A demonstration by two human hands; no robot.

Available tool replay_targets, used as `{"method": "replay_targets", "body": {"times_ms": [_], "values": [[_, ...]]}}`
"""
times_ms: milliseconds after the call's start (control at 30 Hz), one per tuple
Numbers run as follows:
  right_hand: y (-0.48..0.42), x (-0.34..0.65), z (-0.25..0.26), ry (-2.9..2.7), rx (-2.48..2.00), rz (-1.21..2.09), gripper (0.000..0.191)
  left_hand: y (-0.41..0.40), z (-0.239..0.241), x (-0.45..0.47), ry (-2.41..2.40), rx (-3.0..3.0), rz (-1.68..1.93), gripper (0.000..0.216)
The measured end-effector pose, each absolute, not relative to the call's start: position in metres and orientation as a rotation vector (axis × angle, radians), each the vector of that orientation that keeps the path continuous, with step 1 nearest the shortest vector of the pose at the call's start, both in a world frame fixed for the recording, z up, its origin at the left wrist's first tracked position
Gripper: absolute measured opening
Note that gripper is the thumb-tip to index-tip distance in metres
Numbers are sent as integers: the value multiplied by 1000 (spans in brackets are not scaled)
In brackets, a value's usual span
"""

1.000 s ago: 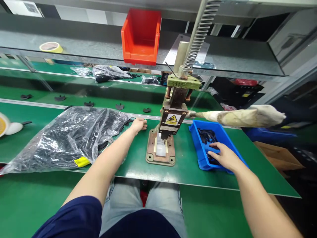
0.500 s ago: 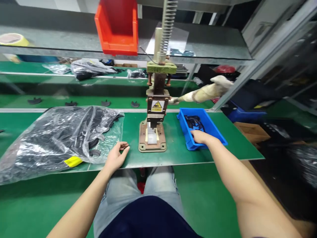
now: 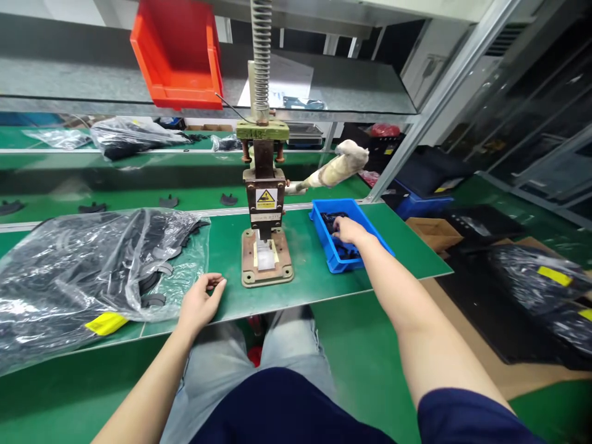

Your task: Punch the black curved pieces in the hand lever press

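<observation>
My right hand [image 3: 348, 231] reaches into the blue bin [image 3: 365, 229] among small black parts [image 3: 332, 220]; its fingers are curled down into them, and what they hold is hidden. My left hand [image 3: 200, 301] rests at the near edge of the green table [image 3: 314, 277], fingers loosely curled and apart, holding nothing. It lies between the clear bag of black parts [image 3: 92, 265] and the hand press [image 3: 264, 209]. The press stands in the middle with a white block [image 3: 265, 254] on its base and a cloth-wrapped lever [image 3: 333, 169] pointing right.
An orange bin [image 3: 178, 52] sits on the grey shelf above. Black flat pieces [image 3: 169, 201] lie along the conveyor behind the table. More bags [image 3: 124, 134] lie further back. A cardboard sheet [image 3: 432, 231] and black bags [image 3: 536, 290] are on the floor at right.
My left hand has drawn back from beside the press to the table's near edge. My right hand stays in the blue bin. The view has swung to the right.
</observation>
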State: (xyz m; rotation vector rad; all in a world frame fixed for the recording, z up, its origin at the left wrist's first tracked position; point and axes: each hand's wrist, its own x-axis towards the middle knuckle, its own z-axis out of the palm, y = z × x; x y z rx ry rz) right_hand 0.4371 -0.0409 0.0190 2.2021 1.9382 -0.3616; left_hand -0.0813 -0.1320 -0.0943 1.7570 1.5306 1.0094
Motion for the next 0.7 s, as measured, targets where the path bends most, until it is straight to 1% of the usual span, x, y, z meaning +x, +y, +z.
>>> {"method": "replay_targets", "body": {"times_ms": [67,133,300,467,567,700], "values": [[-29,439,22,1980,2247,-259,50,-132,-90,-80,1541,1776,994,48],[-19,437,23,2027,2219,-237,51,-132,-87,-79,1550,1784,989,48],[-11,427,17,2089,2029,-330,49,-133,-87,-80,1549,1803,985,47],[-40,442,17,2076,1895,-451,42,-133,-90,-81,1575,1827,933,46],[-63,454,22,2011,1949,-451,41,-132,-91,-82,1586,1815,907,47],[-83,464,34,1967,2120,-337,43,-133,-93,-83,1569,1786,929,49]]}}
